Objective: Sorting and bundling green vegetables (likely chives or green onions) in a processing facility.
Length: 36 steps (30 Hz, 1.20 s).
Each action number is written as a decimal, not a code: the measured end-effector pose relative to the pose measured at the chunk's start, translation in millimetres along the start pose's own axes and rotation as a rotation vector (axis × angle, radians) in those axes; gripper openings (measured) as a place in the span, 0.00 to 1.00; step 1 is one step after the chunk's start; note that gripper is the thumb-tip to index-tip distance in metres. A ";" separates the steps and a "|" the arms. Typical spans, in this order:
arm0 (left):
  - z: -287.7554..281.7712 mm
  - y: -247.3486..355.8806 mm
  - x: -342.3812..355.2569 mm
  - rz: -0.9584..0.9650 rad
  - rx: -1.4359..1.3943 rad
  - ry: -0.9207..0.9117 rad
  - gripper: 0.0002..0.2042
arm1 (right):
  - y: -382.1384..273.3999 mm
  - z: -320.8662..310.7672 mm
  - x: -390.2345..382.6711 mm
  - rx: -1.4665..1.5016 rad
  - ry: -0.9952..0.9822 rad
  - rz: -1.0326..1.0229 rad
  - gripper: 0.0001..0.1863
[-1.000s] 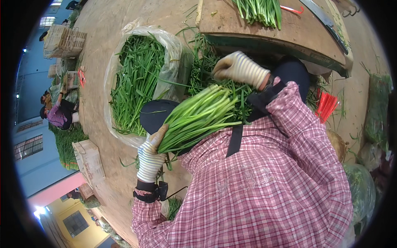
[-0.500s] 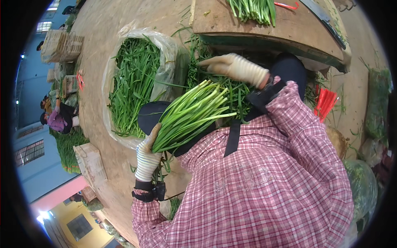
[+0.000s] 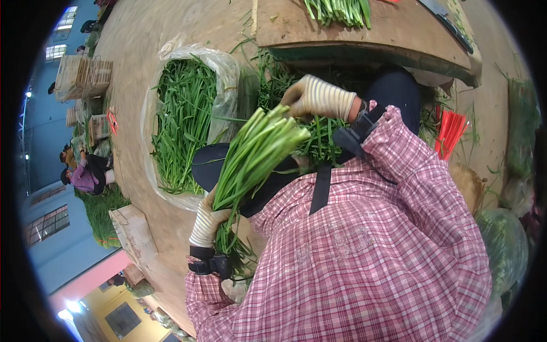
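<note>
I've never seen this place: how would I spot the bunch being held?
Start at the big checked shirt, then go left to the gloved left hand. The bunch slants up from that hand, pale stem ends toward the picture's top. Unlike the greens in the clear bag and the stalks on the table, it is gripped in a hand.

Pale crates (image 3: 84,78) stacked upper left; barred windows (image 3: 48,227) in blue wall (image 3: 60,255).

Left fingers (image 3: 208,201) partly hidden behind green stalks (image 3: 250,157)
</note>
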State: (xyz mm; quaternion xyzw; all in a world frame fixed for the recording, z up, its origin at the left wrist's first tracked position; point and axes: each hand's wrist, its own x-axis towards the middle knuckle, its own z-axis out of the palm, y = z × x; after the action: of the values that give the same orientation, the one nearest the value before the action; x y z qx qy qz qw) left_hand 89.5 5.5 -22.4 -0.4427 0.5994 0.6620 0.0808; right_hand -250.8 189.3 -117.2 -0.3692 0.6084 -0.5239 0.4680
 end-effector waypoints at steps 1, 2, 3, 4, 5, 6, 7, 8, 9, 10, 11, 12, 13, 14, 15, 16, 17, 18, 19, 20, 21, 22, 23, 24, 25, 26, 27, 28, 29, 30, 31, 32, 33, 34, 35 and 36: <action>4.8 4.6 -2.0 -0.018 -0.001 -0.044 0.33 | 5.5 -9.0 -2.7 0.095 0.153 0.004 0.18; 7.8 5.0 -4.1 -0.021 0.007 -0.051 0.33 | 12.9 -21.3 -3.2 0.190 0.304 0.007 0.17; 10.6 5.8 -4.5 -0.047 -0.100 -0.063 0.32 | 14.4 -29.1 -0.4 0.376 0.352 0.009 0.18; 13.8 7.4 -4.1 -0.073 -0.206 -0.075 0.31 | 17.7 -30.0 -0.1 0.378 0.358 0.003 0.18; 17.6 10.4 -2.7 -0.080 -0.162 -0.048 0.30 | 21.8 -26.3 -0.3 0.418 0.287 0.104 0.18; 18.6 9.0 0.9 -0.079 -0.160 -0.052 0.30 | 16.1 -16.0 -2.3 0.454 0.213 0.208 0.19; 19.8 8.1 4.2 -0.037 -0.072 -0.028 0.30 | 15.5 -0.6 -1.0 0.298 0.158 0.062 0.19; 21.3 5.8 7.9 0.004 0.017 -0.004 0.30 | 12.9 5.1 5.0 0.033 0.052 -0.029 0.18; 25.1 0.5 10.4 0.101 0.057 0.045 0.28 | 9.8 11.3 2.3 0.045 0.063 -0.041 0.18; 27.1 -2.3 9.5 0.104 0.059 0.049 0.28 | 5.8 17.2 -1.3 0.057 0.074 -0.052 0.17; 29.6 -4.2 8.5 0.127 0.059 0.073 0.28 | 3.5 17.8 -5.7 0.221 0.060 0.002 0.17; 31.7 -4.7 8.4 0.148 0.059 0.095 0.28 | 6.6 20.5 -6.2 0.222 0.060 0.000 0.17; 32.0 -5.0 8.2 0.133 0.062 0.086 0.28 | 11.1 24.4 -5.4 0.337 0.096 -0.062 0.17; 29.8 -6.1 9.0 0.134 0.063 0.088 0.28 | 14.4 27.7 -5.4 0.451 0.131 -0.124 0.17; 27.1 -6.3 10.4 0.097 0.031 0.046 0.27 | 10.1 28.3 -9.0 0.458 0.109 -0.100 0.18; 25.5 -6.2 10.8 0.061 -0.002 0.005 0.27 | 9.8 31.2 -9.6 0.457 0.110 -0.102 0.18; 25.8 -6.7 9.2 0.062 -0.001 0.005 0.27 | 10.8 35.0 -8.6 0.537 0.144 -0.125 0.19; 28.4 -6.3 6.9 0.021 -0.086 0.003 0.28 | 11.9 38.2 -7.0 0.619 0.180 -0.148 0.19; 30.9 -4.9 5.3 -0.021 -0.170 0.001 0.29 | 12.8 39.9 -5.2 0.589 0.200 -0.186 0.20; 33.5 -1.9 3.8 -0.021 -0.167 0.000 0.29 | 13.8 39.7 -3.1 0.591 0.203 -0.188 0.20; 36.2 0.6 -0.3 -0.047 -0.269 -0.033 0.29 | 10.4 39.5 -2.5 0.614 0.286 -0.178 0.19; 37.3 1.6 -2.9 -0.073 -0.371 -0.066 0.29 | 8.9 38.6 -1.5 0.636 0.370 -0.167 0.17; 36.2 -1.0 -2.8 -0.071 -0.316 -0.060 0.27 | 20.5 35.0 8.4 0.800 0.411 -0.216 0.16; 34.1 -3.4 -2.6 -0.068 -0.319 -0.058 0.27 | 25.6 23.6 8.3 0.930 0.384 -0.262 0.14; 31.8 -5.1 -2.5 -0.058 -0.325 -0.062 0.27 | 20.4 9.1 2.1 1.021 0.360 -0.329 0.14; 29.2 -8.6 -2.1 -0.049 -0.333 -0.067 0.26 | 11.1 -7.1 -6.6 1.111 0.335 -0.394 0.15; 27.0 -12.2 -2.0 -0.043 -0.337 -0.055 0.26 | 12.4 -26.2 -9.8 0.630 0.402 -0.207 0.16; 23.7 -13.5 -0.6 -0.048 -0.319 -0.060 0.27 | 2.8 -38.1 -13.1 0.145 0.456 -0.024 0.18; 21.7 -13.2 -0.5 -0.053 -0.301 -0.064 0.29 | -3.8 -28.3 -13.6 -0.596 0.624 0.080 0.18; 23.7 -11.3 0.4 -0.048 -0.302 -0.064 0.29 | -8.9 -18.5 -18.0 -0.688 0.643 -0.059 0.19; 29.1 -7.1 2.0 -0.042 -0.286 -0.051 0.29 | -12.3 -7.9 -19.4 -0.509 0.622 -0.139 0.21; 32.4 -3.9 4.6 -0.035 -0.271 -0.037 0.29 | -15.0 4.4 -17.9 -0.331 0.597 -0.218 0.23; 33.1 -1.7 3.7 -0.046 -0.247 -0.030 0.29 | -18.8 19.0 -16.7 -0.311 0.584 -0.283 0.26; 31.1 -4.3 4.7 -0.043 -0.247 -0.026 0.29 | -18.6 30.7 -10.5 -0.313 0.546 -0.287 0.29; 28.2 -9.0 7.3 0.006 -0.161 -0.011 0.29 | -7.9 36.5 -4.9 -0.242 0.526 -0.292 0.28; 30.3 -6.6 9.9 0.057 -0.078 0.002 0.28 | -5.7 38.3 -1.3 -0.176 0.505 -0.298 0.28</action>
State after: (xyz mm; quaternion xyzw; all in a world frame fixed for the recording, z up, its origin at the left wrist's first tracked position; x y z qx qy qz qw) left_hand 73.0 29.2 -37.3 -0.4288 0.5855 0.6865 0.0442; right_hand -214.0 178.3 -111.9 -0.3514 0.6878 -0.6073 0.1860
